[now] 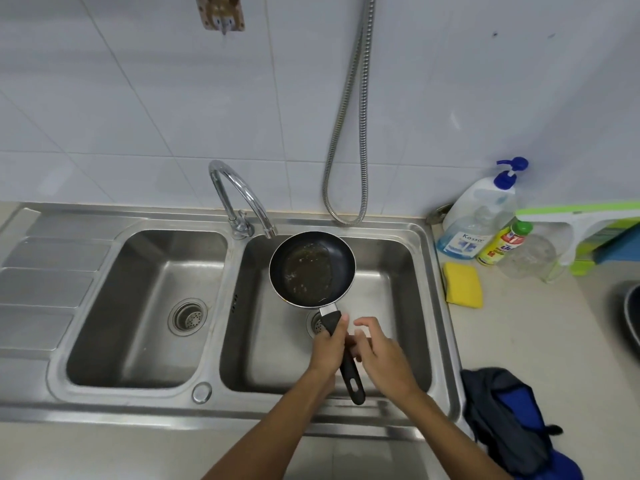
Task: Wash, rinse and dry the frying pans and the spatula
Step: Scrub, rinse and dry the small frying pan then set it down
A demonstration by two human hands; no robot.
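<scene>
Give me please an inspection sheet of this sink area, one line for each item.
Surface: steel double sink, grey counter to its right.
Job's things: frying pan with oily residue, held over the right basin; spatula not seen.
Clutter: yellow sponge, bottles, dark blue cloth on the counter.
Hands: left hand grips the pan handle; right hand open beside it.
Cables: metal hose hangs on the wall.
Surroundings: white tiles, faucet, no water running.

Head camera — looking down, close over sink (439,306)
</scene>
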